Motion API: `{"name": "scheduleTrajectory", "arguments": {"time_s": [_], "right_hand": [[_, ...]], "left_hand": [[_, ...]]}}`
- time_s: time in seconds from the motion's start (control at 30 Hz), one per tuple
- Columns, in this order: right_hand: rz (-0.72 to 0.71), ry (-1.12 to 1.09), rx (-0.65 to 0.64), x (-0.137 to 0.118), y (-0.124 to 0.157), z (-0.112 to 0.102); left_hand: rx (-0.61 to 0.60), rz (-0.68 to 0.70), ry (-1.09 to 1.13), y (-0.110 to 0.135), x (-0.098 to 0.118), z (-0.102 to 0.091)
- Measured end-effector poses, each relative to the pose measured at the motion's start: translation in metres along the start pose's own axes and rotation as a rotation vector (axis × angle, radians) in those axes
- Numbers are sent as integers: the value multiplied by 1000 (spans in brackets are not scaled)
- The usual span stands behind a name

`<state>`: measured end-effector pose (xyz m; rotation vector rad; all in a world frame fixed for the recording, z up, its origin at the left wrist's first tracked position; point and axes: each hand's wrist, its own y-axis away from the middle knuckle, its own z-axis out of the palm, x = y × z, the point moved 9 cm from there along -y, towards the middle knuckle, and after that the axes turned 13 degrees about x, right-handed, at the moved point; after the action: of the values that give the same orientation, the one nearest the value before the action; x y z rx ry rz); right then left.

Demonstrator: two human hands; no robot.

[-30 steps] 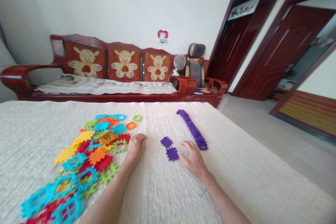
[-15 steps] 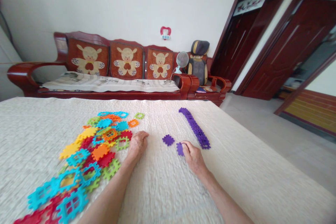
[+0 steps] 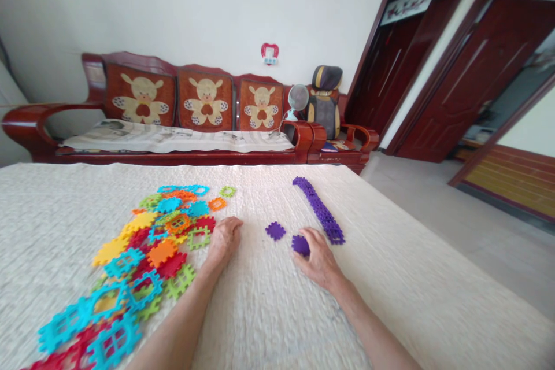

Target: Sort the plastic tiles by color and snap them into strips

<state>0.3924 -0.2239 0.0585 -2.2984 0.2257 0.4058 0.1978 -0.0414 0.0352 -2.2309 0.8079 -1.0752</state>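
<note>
My right hand [image 3: 318, 257] has its thumb and fingers around the edges of a purple interlocking tile [image 3: 300, 245], low over the table. Just to the left, another purple tile [image 3: 275, 230] lies flat and apart from it. A long overlapping row of purple tiles [image 3: 319, 208] stretches away beyond my right hand. My left hand [image 3: 226, 237] rests on the cloth with curled fingers and nothing visible in it. Beside it spreads a heap of interlocking tiles [image 3: 162, 252] in blue, yellow, orange, red and green, some solid and some with window cut-outs.
A cream textured cloth covers the table [image 3: 255, 312]. Beyond its far edge stand a wooden sofa [image 3: 191, 157] with bear cushions, a small fan [image 3: 298, 98] and a chair with a massage cushion [image 3: 324, 113]. Dark red doors [image 3: 472, 81] are at the right.
My right hand has shifted its fingers on the purple tile, the thumb now at the near side and the fingers opened wider around it. The left hand stays in place; the view has turned slightly.
</note>
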Motion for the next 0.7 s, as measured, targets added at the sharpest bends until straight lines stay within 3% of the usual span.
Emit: {"name": "scheduleTrajectory", "arguments": {"time_s": [0.13,0.23,0.4,0.6,0.7], "right_hand": [[38,137,69,-3,1,0],[78,220,46,-5,1,5],[41,127,97,-9,-3,0],[95,180,329,33,-8,-44],[139,259,375,59,-4,-57]], "left_hand": [[-12,-6,-4,-1,0,0],[6,7,4,-1,-2,1],[27,22,16,1,-4,3],[4,20,13,0,-6,4],[-7,10,12,-2,-5,4]]}}
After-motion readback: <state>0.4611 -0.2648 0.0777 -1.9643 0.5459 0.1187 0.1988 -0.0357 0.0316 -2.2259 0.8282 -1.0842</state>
